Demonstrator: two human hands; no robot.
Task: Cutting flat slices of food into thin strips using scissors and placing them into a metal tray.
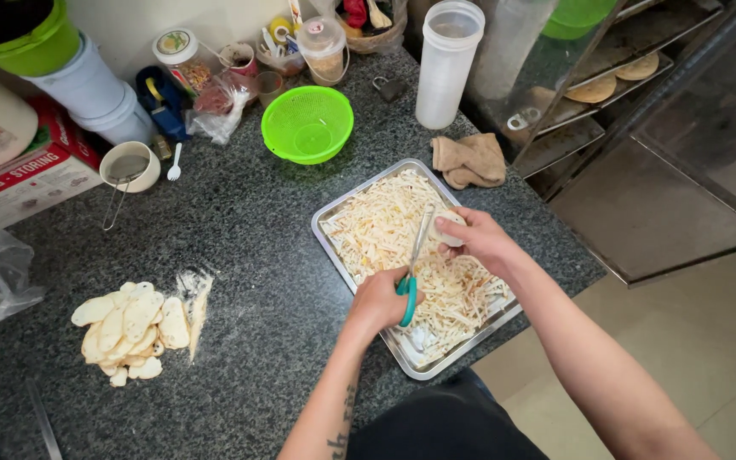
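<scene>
Teal-handled scissors [412, 271]: closed in left hand [379, 300], blades pointing away
Dough piece [449, 227]: pinched by right hand [479, 240], at blade tips
Tray [330, 245]: beneath, on bench

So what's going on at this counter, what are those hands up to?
A person stands at a dark granite counter, cutting dough over a metal tray. The left hand works teal-handled scissors, while the right hand holds a small round piece of pale dough at the blades. The tray is piled with thin cut strips. To the left lies a heap of flat oval dough slices, not yet cut. A green colander and a folded brown cloth sit behind the tray.
</scene>
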